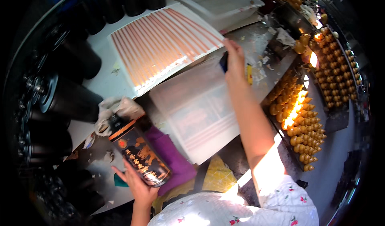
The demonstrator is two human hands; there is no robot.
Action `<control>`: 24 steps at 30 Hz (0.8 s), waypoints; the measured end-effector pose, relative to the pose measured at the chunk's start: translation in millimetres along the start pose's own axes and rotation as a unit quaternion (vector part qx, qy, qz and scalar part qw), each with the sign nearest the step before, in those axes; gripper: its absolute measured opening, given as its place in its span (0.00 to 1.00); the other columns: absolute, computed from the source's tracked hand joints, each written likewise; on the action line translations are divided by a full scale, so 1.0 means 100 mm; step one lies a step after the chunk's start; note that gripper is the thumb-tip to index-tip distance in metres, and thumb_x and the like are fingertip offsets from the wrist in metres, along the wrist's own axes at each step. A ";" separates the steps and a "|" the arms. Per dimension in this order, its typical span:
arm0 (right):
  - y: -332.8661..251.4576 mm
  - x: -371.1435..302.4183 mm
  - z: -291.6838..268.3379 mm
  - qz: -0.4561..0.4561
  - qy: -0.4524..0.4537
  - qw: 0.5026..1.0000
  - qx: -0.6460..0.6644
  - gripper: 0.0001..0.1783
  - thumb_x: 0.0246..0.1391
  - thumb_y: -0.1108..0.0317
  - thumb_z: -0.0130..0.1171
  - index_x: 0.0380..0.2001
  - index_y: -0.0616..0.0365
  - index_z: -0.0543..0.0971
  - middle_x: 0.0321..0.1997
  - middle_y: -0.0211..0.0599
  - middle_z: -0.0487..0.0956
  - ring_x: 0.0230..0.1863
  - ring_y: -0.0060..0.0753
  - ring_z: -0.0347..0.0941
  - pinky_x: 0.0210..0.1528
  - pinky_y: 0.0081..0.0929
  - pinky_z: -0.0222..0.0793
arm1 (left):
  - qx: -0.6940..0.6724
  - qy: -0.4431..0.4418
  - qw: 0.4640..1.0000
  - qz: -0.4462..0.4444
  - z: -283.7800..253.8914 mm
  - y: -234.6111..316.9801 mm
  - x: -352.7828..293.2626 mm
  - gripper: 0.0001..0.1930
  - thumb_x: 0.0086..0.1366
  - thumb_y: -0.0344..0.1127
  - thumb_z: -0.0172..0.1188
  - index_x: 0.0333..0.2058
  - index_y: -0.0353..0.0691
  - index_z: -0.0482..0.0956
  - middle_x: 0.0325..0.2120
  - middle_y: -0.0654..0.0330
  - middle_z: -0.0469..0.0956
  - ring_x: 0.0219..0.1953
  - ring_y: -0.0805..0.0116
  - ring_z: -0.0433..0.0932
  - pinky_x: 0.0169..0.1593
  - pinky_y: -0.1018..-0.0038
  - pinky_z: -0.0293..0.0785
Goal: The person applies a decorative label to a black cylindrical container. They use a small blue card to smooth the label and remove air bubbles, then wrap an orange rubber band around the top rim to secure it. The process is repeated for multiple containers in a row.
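My left hand [138,184] is closed against the lower side of a black bottle [138,154] with copper-coloured decoration and a dark cap. The bottle is tilted, its cap toward the upper left, and the thumb sticks out beside it. Reaching far forward, my right hand [236,59] has its fingertips together at the right corner of a white sheet [166,35] with rows of reddish-brown strips. A small dark blue object [223,62] shows by that palm; its kind is unclear. Below the striped sheet lies a translucent whitish plastic sheet [196,117].
Black cylindrical canisters [74,99] stand along the left and back. A clear plastic bin [216,3] sits at the back. Golden gourd-shaped pieces [300,131] fill racks on the right. Purple cloth [172,158] and a crumpled pale bag [120,107] lie beside the bottle.
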State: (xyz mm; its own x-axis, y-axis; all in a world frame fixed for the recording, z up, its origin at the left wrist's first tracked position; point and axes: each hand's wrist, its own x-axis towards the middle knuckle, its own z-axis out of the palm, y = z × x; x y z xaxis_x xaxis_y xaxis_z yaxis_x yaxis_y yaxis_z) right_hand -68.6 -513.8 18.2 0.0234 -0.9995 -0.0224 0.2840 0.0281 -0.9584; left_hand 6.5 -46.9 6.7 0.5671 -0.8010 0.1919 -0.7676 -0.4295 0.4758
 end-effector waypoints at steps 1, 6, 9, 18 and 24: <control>0.02 0.01 -0.01 -0.020 0.015 0.999 0.023 0.23 0.56 0.61 0.67 0.51 0.59 0.72 0.46 0.33 0.74 0.47 0.27 0.69 0.53 0.23 0.63 | 0.010 0.017 1.000 0.022 0.02 -0.04 0.01 0.60 0.54 0.61 0.63 0.69 0.22 0.40 0.62 0.36 0.61 0.66 0.41 0.63 0.68 0.32 0.20; -0.13 -1.15 0.10 -0.007 -0.102 0.992 0.076 0.16 0.59 0.70 0.61 0.49 0.57 0.74 0.43 0.26 0.77 0.39 0.12 0.70 0.36 0.12 0.62 | 0.035 -0.085 0.996 0.004 -0.10 -0.20 -0.02 0.63 0.52 0.63 0.66 0.69 0.25 0.39 0.69 0.31 0.47 0.73 0.34 0.43 0.68 0.36 0.16; -0.10 -2.06 0.11 0.060 -0.358 0.931 -0.037 0.23 0.55 0.73 0.63 0.54 0.56 0.72 0.47 0.30 0.79 0.36 0.16 0.70 0.37 0.15 0.64 | -0.078 -0.115 0.990 0.022 -0.23 -0.28 0.04 0.71 0.45 0.77 0.62 0.70 0.26 0.39 0.69 0.31 0.45 0.74 0.36 0.38 0.67 0.36 0.16; -0.03 -2.79 0.15 0.014 -0.452 0.890 -0.061 0.34 0.47 0.74 0.67 0.59 0.57 0.69 0.50 0.38 0.72 0.33 0.29 0.69 0.38 0.28 0.69 | 0.263 -0.005 0.942 0.209 -0.69 0.26 1.03 0.53 0.56 0.83 0.36 0.62 0.41 0.72 0.35 0.55 0.74 0.68 0.42 0.59 0.67 0.32 0.19; -0.12 -2.50 0.08 -0.023 -0.399 0.912 -0.092 0.35 0.51 0.70 0.67 0.62 0.57 0.66 0.53 0.36 0.72 0.37 0.26 0.70 0.39 0.26 0.70 | 0.304 -0.001 0.924 0.231 -0.81 0.05 0.83 0.49 0.60 0.80 0.37 0.61 0.42 0.73 0.41 0.57 0.75 0.66 0.42 0.62 0.67 0.31 0.20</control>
State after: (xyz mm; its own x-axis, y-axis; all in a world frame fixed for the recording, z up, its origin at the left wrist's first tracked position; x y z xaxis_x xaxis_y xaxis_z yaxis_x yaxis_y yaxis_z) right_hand -69.7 -263.9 37.3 0.7266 -0.6675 0.1626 0.1380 -0.0900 -0.9863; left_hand 74.0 -81.7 94.5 0.1359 -0.9580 0.2525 -0.9543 -0.1950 -0.2263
